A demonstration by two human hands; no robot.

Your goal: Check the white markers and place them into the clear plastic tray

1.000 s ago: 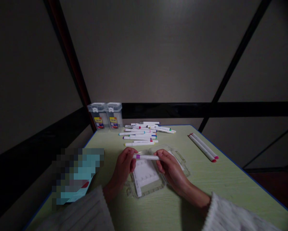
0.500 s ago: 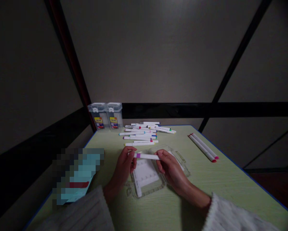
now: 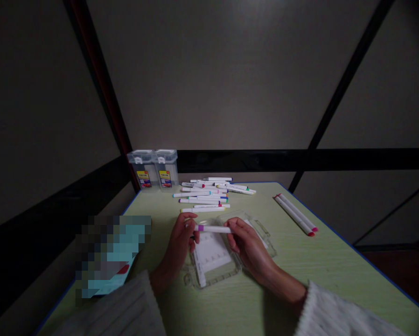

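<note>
Between my two hands a white marker (image 3: 214, 229) with a purple band is held level. My left hand (image 3: 181, 238) pinches its banded end, and my right hand (image 3: 246, 240) grips the other end, the fingers covering the tip. Below them an opened clear plastic case (image 3: 219, 279) lies on the table, with a white insert (image 3: 212, 254) in its near half. One white marker (image 3: 201, 273) lies along the left side of that half. The far half of the case is partly hidden behind my right hand.
Several loose white markers (image 3: 202, 201) with coloured bands lie beyond the case. Two clear lidded boxes (image 3: 165, 170) stand at the back left. Two white markers with red ends (image 3: 296, 214) lie at the right. A blurred lit screen (image 3: 120, 254) is at the left.
Both hands keep hold of the marker in nearly the same place. The marker has shifted very slightly, and its purple band sits a little lower. The red patch on the lit screen has changed shape.
</note>
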